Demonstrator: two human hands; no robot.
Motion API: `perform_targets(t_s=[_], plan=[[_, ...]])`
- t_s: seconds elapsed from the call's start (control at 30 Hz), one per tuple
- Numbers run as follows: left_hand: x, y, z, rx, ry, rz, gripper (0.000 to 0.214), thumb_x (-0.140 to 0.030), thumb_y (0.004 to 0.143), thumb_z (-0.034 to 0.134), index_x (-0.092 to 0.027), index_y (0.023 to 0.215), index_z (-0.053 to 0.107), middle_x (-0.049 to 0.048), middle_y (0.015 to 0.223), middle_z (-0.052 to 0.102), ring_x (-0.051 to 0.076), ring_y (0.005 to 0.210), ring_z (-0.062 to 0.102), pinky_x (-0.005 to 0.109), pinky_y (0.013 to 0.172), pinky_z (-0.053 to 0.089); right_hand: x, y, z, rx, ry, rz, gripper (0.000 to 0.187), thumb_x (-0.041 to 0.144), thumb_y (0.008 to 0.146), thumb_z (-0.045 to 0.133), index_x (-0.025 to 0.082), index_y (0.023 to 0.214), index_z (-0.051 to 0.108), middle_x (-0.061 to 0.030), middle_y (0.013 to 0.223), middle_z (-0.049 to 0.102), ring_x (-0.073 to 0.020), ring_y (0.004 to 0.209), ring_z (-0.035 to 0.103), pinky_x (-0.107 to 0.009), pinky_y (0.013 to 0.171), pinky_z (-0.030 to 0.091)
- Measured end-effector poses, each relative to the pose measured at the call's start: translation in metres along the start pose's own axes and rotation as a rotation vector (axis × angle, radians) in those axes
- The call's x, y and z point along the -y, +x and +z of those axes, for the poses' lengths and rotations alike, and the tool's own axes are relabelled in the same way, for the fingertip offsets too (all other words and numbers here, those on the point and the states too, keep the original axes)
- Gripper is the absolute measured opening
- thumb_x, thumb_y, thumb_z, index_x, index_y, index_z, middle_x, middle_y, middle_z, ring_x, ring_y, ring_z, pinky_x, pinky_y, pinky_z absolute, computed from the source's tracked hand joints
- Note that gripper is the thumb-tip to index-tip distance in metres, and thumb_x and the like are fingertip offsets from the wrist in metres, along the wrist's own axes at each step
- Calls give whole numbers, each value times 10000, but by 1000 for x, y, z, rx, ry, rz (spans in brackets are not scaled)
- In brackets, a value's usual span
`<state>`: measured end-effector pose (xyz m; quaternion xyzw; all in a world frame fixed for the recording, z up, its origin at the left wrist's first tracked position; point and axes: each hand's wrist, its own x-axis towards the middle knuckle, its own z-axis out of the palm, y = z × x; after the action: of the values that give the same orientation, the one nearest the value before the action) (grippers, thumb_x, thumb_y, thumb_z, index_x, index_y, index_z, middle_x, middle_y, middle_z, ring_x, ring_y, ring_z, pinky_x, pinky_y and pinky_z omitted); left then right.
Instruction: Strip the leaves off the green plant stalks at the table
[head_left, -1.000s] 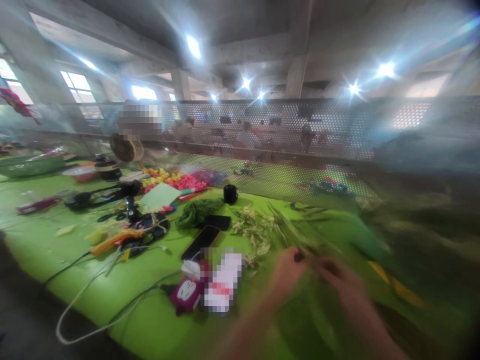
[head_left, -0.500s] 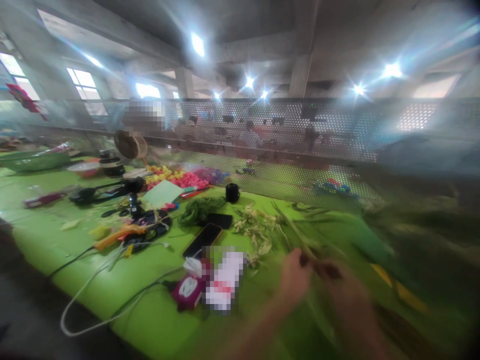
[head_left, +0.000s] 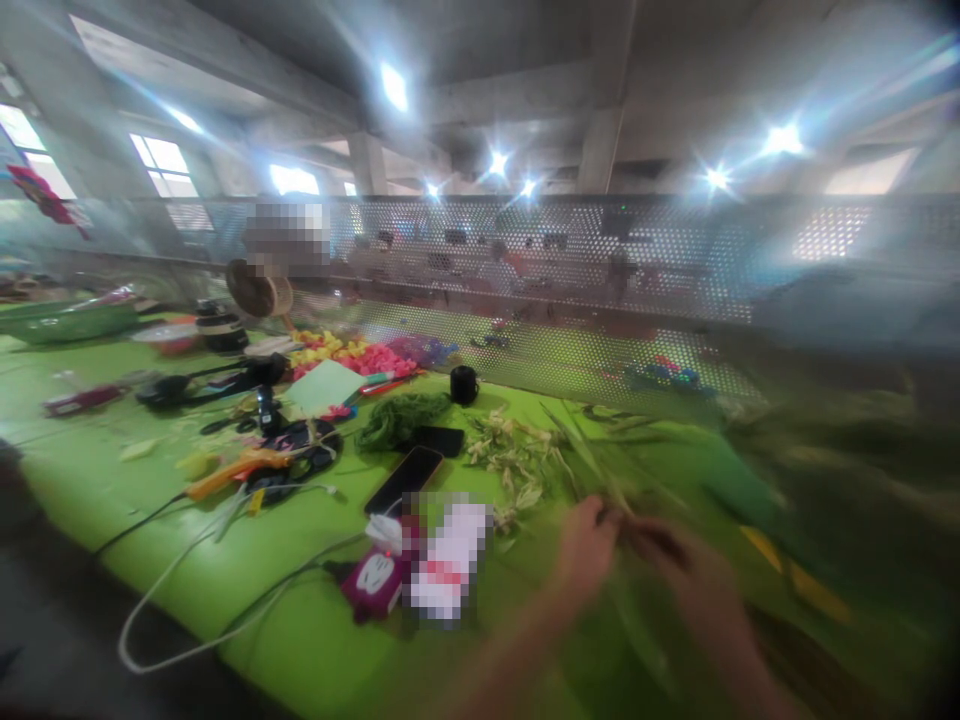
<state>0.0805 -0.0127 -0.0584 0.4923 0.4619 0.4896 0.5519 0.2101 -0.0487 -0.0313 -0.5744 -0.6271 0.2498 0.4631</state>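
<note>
My left hand [head_left: 587, 550] and my right hand [head_left: 686, 575] meet low in the middle of the view, over the green table [head_left: 150, 500]. Both look pinched on thin green stems [head_left: 592, 460] that run up and to the left from the fingers. Motion smears both hands, so the exact grip is unclear. A heap of pale leaf pieces [head_left: 514, 460] lies just beyond the left hand.
Left of the hands lie a phone [head_left: 405, 480], a purple pouch [head_left: 373, 583], a white cable [head_left: 187, 600], an orange-handled tool [head_left: 229, 472] and a coil of green cord [head_left: 397, 420]. Pink and yellow pieces [head_left: 352, 357] and a perforated metal screen [head_left: 562, 260] stand behind.
The two hands have shifted slightly while staying together on the stems. The view has turned a little; the things on the table lie as before.
</note>
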Motion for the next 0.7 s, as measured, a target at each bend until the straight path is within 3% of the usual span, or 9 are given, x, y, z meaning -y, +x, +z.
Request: perform_targets(t_s=[0.17,0.4,0.57,0.7], plan=[[6,8,-7,21,58,24,201,-312,815,531,-149,704,573,-5,641,515,118,621,457,226,585,356,-2,5,-7,76,-50,-132,222,342,758,577,248,863,749,-38,877,757,-216,788,697,-292,715,548],[-2,4,-9,50,-17,33,195,-310,777,571,-138,688,595,-18,596,513,105,575,452,223,577,354,-22,11,-11,126,-149,-316,193,393,776,631,272,872,748,-35,900,747,-212,835,685,-327,817,532],[4,6,-7,25,7,16,172,-296,756,590,-134,718,632,10,646,578,123,614,495,237,617,392,-17,11,-8,67,-130,-314,243,470,773,611,266,770,742,-36,812,741,-211,760,684,-316,752,542],[10,7,-3,58,-80,-18,172,-301,746,610,-131,748,630,32,693,616,148,673,560,260,672,445,-8,11,-7,29,-136,-188,241,466,740,617,259,665,715,-21,706,734,-206,656,674,-290,652,538]])
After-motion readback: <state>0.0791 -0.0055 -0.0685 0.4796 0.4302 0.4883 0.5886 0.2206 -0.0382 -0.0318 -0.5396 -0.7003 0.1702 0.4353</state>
